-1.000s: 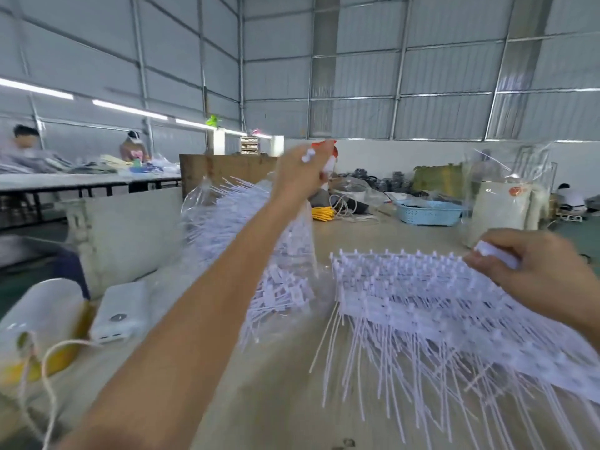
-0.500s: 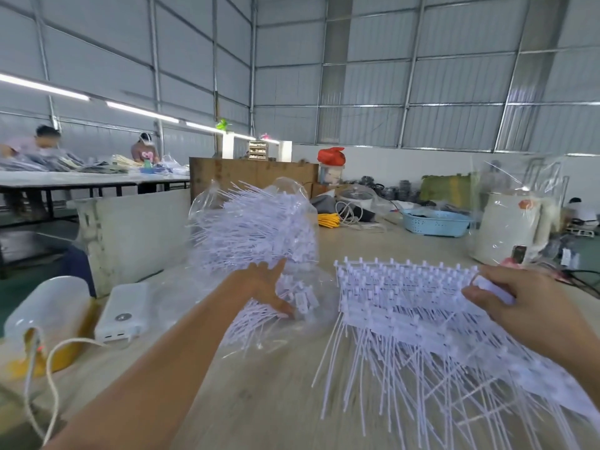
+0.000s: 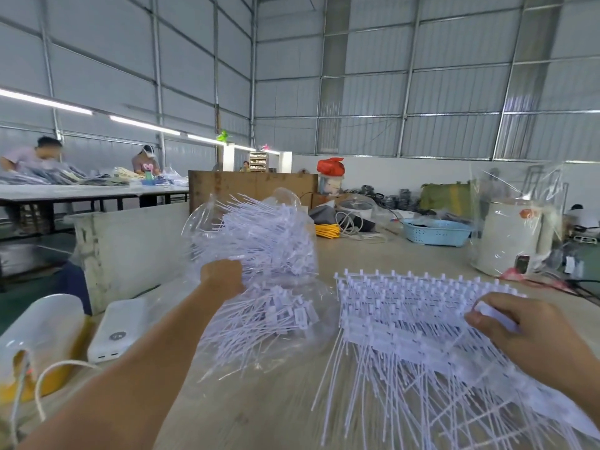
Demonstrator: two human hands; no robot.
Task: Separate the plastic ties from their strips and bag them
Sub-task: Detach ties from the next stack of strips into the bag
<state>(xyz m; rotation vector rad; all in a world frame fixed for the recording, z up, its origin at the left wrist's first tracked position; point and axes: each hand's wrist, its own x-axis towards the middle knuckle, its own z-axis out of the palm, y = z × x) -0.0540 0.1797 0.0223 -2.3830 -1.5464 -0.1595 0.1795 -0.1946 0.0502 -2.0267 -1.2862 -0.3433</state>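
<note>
Judging by the bench (image 3: 282,401), many ties filled the clear bag (image 3: 259,254) the left hand (image 3: 224,276) gripped, while the right hand (image 3: 519,332) pinched a stack of unseparated strips (image 3: 406,313).

Left hand (image 3: 222,277) outstretched, right hand (image 3: 522,332) curled.
</note>
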